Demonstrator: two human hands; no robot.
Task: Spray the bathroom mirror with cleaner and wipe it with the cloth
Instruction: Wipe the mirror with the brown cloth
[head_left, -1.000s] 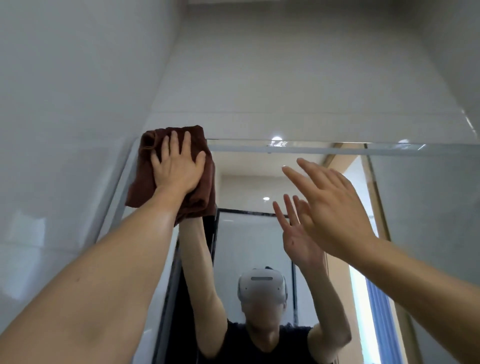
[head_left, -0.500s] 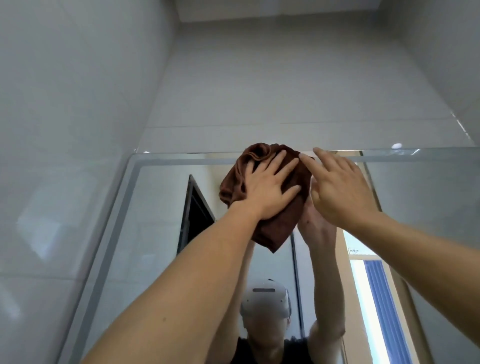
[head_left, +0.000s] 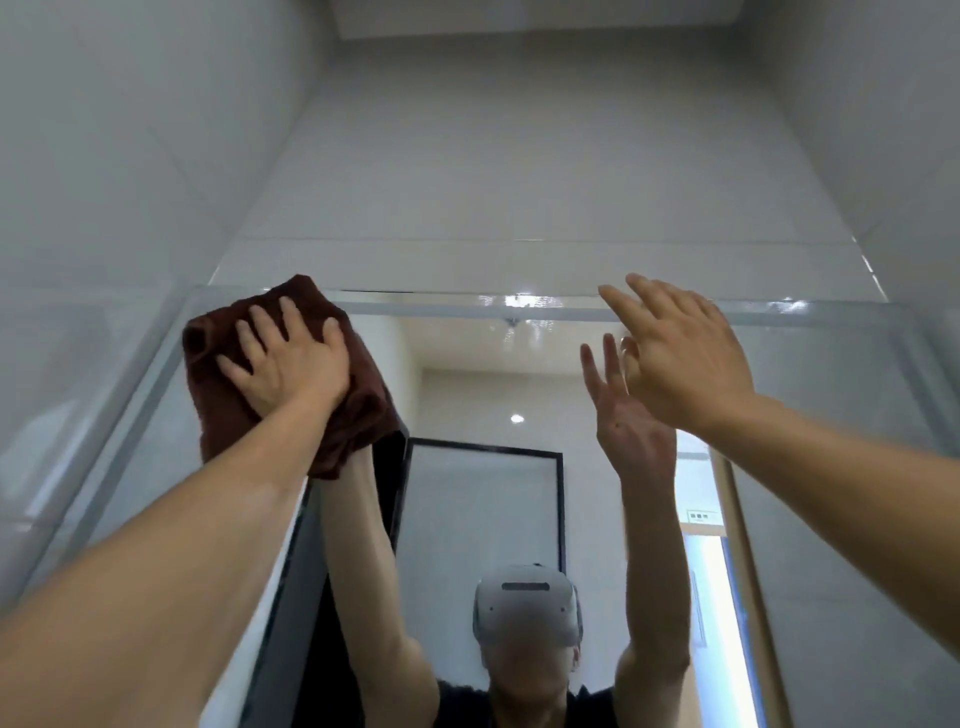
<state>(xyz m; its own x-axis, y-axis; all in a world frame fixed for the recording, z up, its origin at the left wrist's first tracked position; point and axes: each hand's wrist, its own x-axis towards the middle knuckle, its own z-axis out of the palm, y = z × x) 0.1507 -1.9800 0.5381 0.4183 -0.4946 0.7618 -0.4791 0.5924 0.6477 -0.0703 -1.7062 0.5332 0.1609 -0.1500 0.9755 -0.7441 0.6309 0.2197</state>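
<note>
Cloth (head_left: 358, 415): brown, soft and bunched, lay flat on the mirror (head_left: 831, 467) at its upper left corner.
Left hand (head_left: 291, 364): fingers were spread straight, palm pressing the cloth against the glass; nothing was curled round it.
Right hand (head_left: 680, 353): fingers were straight and slightly apart, empty, raised near the mirror's top edge; contact with the glass could not be told.
Handling: the cloth looked light and limp, likely to slip on slick glass, so a broad flat palm over its middle seemed best.
Mirror: rigid, fragile, wall-mounted.
</note>
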